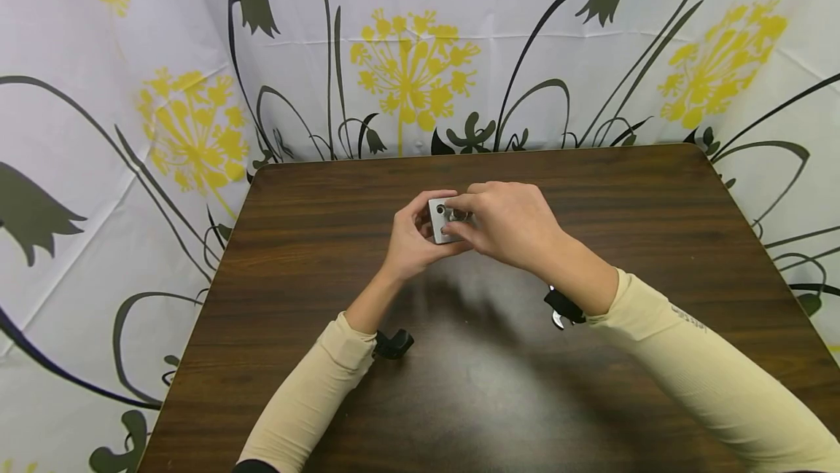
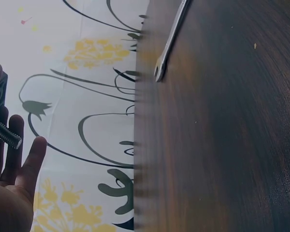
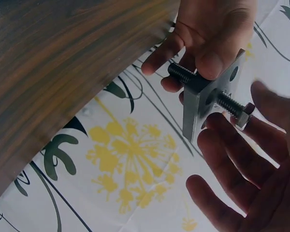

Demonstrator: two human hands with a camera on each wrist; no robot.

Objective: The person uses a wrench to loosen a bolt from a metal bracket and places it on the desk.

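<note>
the left hand (image 1: pixel 410 243) grips the plate (image 3: pixel 199 107) while the right hand (image 1: pixel 515 219) lies spread around the bolt (image 3: pixel 233 108); skewed turning could jam it.

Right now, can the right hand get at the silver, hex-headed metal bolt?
Probably yes. The bolt juts from the flat grey metal plate, held by the left hand, and nothing seems to stand between the bolt's head and the right hand.
</note>
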